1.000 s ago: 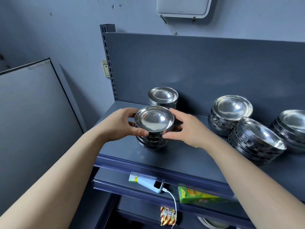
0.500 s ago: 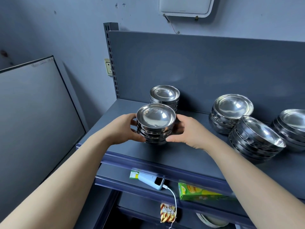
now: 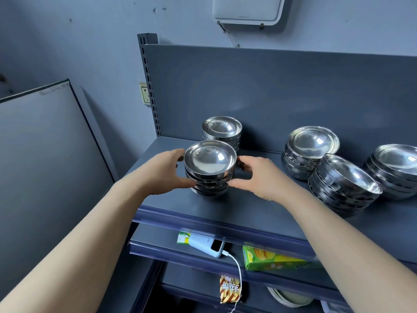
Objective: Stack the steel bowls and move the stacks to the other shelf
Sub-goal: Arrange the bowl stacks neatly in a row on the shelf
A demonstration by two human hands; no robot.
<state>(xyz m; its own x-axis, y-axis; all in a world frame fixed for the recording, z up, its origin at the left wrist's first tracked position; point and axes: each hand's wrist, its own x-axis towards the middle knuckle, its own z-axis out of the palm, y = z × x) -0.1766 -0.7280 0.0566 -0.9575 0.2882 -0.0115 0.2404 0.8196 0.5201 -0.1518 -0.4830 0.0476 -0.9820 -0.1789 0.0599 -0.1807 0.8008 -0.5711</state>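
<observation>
Bowl stack [image 3: 209,177] lower, between both hands [image 3: 165,171] [image 3: 259,177]

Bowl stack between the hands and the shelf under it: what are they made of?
Bowl stack: polished steel by the look, mirror-bright with sharp reflections. Shelf: probably painted metal, matte dark blue-grey, with a slotted upright at its back corner.

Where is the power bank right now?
In the head view, lower centre: the power bank lies on the second shelf, below the held bowl stack, left of the green box.
</observation>
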